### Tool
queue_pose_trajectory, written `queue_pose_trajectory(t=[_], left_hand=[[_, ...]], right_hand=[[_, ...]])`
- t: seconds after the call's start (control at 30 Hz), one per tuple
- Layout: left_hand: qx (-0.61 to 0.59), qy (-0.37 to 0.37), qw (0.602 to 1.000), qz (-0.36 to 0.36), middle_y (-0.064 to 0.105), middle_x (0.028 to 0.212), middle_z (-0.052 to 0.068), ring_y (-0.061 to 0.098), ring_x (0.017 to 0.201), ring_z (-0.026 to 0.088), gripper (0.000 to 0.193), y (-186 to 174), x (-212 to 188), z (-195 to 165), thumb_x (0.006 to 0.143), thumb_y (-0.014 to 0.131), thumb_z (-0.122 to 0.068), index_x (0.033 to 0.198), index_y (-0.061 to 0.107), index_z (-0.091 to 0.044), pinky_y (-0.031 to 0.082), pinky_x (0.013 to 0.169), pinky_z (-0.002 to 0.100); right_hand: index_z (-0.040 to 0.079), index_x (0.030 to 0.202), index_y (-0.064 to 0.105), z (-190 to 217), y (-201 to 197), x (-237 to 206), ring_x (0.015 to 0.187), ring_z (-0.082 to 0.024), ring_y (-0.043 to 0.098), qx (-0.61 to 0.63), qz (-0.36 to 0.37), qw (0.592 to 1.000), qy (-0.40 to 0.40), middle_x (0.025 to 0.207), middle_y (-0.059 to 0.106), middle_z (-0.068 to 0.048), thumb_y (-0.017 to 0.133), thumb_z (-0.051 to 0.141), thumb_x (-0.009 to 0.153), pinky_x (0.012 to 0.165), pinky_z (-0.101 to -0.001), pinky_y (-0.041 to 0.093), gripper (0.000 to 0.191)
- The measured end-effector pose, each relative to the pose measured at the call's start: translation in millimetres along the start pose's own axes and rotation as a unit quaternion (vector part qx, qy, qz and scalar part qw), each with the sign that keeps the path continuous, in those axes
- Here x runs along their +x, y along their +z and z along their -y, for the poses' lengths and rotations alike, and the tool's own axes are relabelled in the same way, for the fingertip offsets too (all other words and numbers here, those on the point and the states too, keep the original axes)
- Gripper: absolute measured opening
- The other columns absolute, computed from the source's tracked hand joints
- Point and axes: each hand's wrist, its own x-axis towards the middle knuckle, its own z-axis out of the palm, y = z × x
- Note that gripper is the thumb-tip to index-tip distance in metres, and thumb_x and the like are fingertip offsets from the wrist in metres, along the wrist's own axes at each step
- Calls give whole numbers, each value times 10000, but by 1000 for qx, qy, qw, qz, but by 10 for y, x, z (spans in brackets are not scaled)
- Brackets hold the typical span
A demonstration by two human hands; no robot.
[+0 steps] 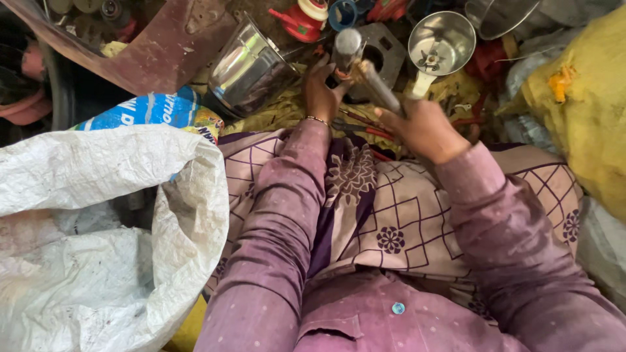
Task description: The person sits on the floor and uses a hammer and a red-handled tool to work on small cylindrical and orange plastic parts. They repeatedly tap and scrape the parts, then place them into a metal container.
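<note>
Both hands [372, 111] on metal hammer [365, 68]

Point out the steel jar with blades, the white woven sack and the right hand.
steel jar with blades [450, 36]: head view, inner wall.
white woven sack [98, 169]: head view, upper fold.
right hand [424, 130]: head view, back of hand.

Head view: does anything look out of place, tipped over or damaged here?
Yes. The steel jar lies tipped on its side beside the left hand, and a blade cup lies loose, mouth up, among scattered scrap. The right hand grips a metal tool.

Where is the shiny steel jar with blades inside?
In the head view, the shiny steel jar lies at upper right, just beyond the right hand, beside a yellow sack.
</note>
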Motion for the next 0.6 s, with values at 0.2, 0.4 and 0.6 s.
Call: queue_pose_trajectory(t=[0.2,0.4,0.6], left_hand=[[-5,-5,1000,1,650,1341,223,615,1253,375,529,3,-7,24,618,968,-143,1100,769,-57,480,1078,431],[-17,13,1000,5,679,1314,197,640,1231,351,519,-27,8,16,659,960,-158,1125,756,-60,501,1071,426],[8,17,1000,9,690,1276,192,633,1208,362,519,-34,-8,9,635,964,-163,1105,767,-62,497,1056,438]], right_hand=[[-46,1052,658,-85,-301,-296,500,-152,619,82,-69,992,-65,698,682,-112,643,383,1009,423,-295,513,432],[-46,947,689,-134,-5,101,496,-180,627,-68,-58,993,-84,681,687,-127,710,394,999,441,-314,506,444],[-25,996,682,-243,-106,-45,449,-172,638,15,-36,996,-85,661,693,-106,653,368,1012,381,-325,529,394]])
